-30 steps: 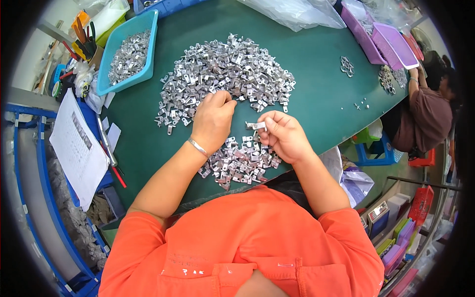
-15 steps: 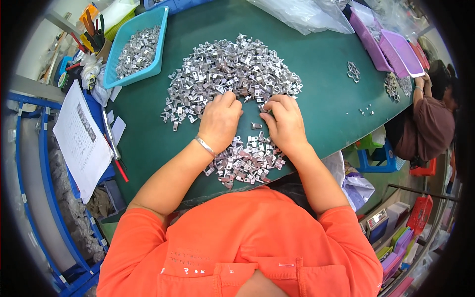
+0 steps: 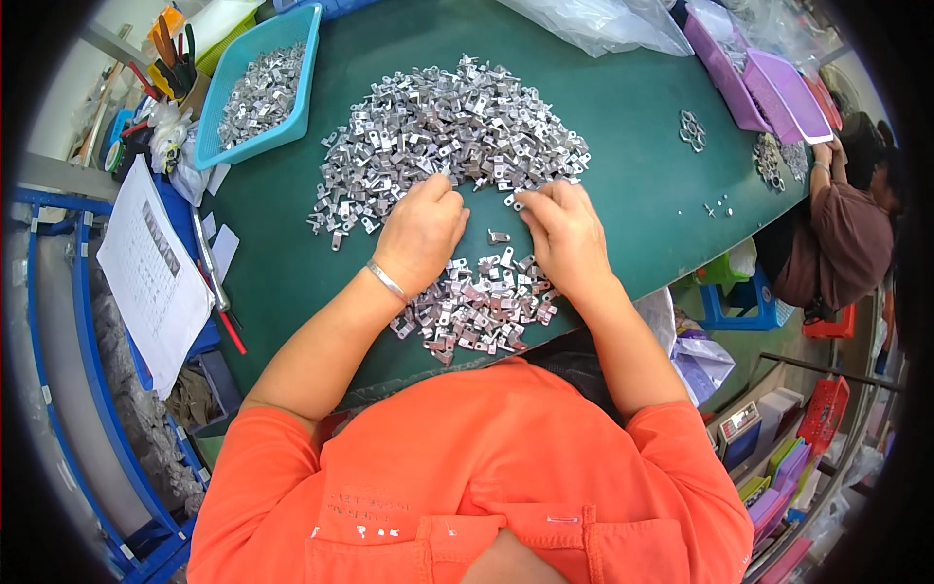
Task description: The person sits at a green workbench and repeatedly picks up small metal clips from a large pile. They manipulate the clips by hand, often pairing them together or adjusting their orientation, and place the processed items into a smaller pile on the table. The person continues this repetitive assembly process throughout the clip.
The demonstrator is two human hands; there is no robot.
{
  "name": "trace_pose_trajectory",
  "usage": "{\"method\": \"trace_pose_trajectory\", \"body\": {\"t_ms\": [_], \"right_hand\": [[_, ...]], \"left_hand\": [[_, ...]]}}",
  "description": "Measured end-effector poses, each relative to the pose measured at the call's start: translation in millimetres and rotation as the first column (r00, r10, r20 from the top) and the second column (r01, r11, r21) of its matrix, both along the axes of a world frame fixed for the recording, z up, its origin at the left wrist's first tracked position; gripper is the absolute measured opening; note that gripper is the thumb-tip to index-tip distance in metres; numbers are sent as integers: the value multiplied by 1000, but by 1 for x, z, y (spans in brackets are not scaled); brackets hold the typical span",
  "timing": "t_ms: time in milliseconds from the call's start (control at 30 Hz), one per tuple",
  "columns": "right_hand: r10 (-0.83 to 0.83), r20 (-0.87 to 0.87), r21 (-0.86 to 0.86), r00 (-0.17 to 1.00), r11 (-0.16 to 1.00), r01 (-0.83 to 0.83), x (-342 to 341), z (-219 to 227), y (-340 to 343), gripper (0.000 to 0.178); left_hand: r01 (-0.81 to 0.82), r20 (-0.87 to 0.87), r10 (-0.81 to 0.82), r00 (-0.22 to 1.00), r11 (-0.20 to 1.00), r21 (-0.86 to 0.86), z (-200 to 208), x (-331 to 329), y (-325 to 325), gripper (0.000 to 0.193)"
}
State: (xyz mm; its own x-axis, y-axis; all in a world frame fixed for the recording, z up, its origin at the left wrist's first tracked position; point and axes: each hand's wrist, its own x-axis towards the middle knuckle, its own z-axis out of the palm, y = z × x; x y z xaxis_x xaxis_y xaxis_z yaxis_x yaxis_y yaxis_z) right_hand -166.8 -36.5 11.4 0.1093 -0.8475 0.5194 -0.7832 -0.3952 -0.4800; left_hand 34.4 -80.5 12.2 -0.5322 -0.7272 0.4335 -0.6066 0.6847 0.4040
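Observation:
A large heap of small silvery metal brackets (image 3: 448, 122), each with a hole, lies on the green table. My left hand (image 3: 423, 234), with a bracelet on its wrist, rests at the heap's near edge. Its fingers are curled together, and whatever they hold is hidden. My right hand (image 3: 567, 234) pinches one metal bracket (image 3: 513, 200) between thumb and fingertips, beside the heap's near right edge. Between the hands a single bracket (image 3: 498, 237) lies on the table. Closer to me, below both hands, spreads a smaller pile of brackets (image 3: 482, 307).
A blue basket (image 3: 300, 102) of brackets stands at the far left, near pliers and papers (image 3: 156, 273). Purple baskets (image 3: 778, 97), metal rings (image 3: 692, 131) and tiny parts (image 3: 720, 208) are on the right. Beyond the table's right edge sits another person (image 3: 846, 234). Plastic sheeting (image 3: 603, 24) lies at the back.
My right fingers have drawn together, and a bracket now shows at their tips. My left hand stays curled at the heap's edge. The whole view has shifted slightly.

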Motion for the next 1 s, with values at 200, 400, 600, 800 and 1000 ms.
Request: {"method": "trace_pose_trajectory", "body": {"t_ms": [200,400,600,800,1000], "right_hand": [[-83,-55,28,995,996,84,2,-9,-5,13],[-47,204,176,978,984,11,1,-3,4,9],[-221,951,307,217,759,-574,-3,6,17,14],[-190,980,186,65,737,-650,0,6,23,14],[251,637,228,729,842,-489,2,19,20,16]], "left_hand": [[182,-447,465,764,510,841,12,5,7,12],[410,-464,696,548,260,874,23,9,17,14],[402,-578,586,567,416,816,29,7,28,16],[422,-619,482,620,460,781,36,2,38,16],[246,-311,-74,947,791,560,35,15,41,6]]}}
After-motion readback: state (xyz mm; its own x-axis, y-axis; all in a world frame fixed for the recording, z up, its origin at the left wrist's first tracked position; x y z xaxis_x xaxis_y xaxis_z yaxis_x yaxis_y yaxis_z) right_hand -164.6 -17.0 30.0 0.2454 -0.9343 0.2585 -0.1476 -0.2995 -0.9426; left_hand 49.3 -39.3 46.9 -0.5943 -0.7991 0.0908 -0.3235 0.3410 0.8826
